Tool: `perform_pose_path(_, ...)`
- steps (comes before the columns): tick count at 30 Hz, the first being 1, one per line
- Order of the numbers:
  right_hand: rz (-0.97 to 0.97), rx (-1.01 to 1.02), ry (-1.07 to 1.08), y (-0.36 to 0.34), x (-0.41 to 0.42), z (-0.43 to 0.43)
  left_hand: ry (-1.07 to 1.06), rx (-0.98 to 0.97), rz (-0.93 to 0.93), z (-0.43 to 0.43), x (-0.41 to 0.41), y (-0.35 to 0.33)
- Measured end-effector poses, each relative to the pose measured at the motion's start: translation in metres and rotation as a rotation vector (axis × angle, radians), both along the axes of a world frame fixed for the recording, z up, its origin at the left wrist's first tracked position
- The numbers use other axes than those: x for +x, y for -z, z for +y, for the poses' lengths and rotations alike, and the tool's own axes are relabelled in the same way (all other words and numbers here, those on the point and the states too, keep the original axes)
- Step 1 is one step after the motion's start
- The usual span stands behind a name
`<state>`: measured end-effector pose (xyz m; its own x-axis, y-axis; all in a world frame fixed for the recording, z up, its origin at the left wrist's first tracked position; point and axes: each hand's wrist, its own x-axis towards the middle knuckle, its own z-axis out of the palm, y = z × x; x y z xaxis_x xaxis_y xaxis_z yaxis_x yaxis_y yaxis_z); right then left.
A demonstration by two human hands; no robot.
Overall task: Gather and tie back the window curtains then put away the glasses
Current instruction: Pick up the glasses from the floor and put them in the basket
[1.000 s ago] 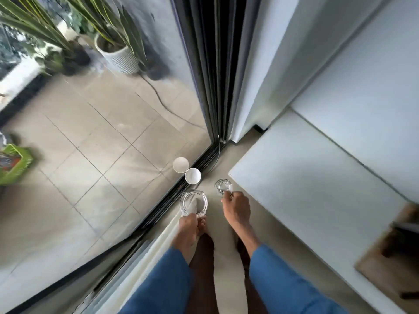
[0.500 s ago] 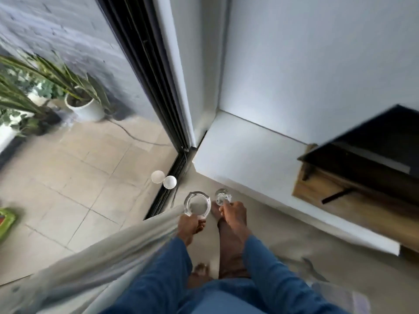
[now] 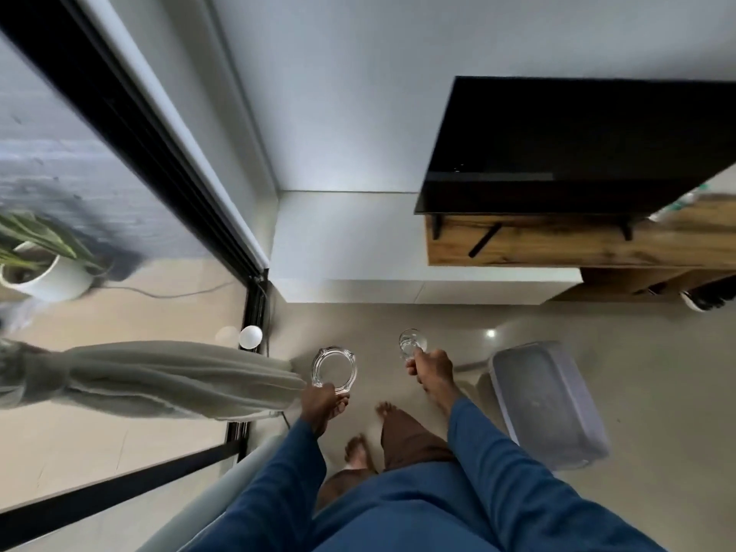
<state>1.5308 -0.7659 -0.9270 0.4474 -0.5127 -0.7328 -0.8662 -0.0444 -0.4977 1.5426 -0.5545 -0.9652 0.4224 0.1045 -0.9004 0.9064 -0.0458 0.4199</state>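
By the window corner: two glass pieces are carried above the pale tiled floor, well apart from each other.
Left grip: the fingers are curled round the near rim of the round clear glass dish with a notched edge, which is held nearly flat, just beside the end of the curtain.
Right grip: it is closed round the lower part of the small clear drinking glass; whether anything is inside cannot be told.
Curtain: the pale grey-green gathered curtain is bunched and cinched at its far left, so that step is judged done and only the glasses are left to be put away.
Risk, dish: only one edge is held, so the heavy rim could tip out if it is swung. A hard floor and bare feet lie below.
Risk, glass: it could be knocked on furniture when it is set down.
Risk, footing: both grips are occupied, so a stumble could not be caught.
In the way: a grey translucent plastic tub lies on the floor just right of the feet; a white raised ledge runs ahead.
Around: a black flat television is carried by a brown wooden stand. A white ball sits by the black door frame, and a white plant pot is seen outside.
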Motion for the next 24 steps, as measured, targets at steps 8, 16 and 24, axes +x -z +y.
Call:
perform_pose_path(8,-0.020,0.057,0.280,0.000,-0.068,-0.076,0.289,0.011,-0.033,-0.105,-0.020,-0.005)
perform_pose_path(16,-0.003,0.023,0.537,0.042,-0.125,-0.185,0.442,0.020,0.066,-0.235,-0.051,0.024)
perform_pose_path(24,0.021,0.023,0.650,0.124,-0.145,-0.284,0.603,0.049,0.151,-0.357,-0.065,0.097)
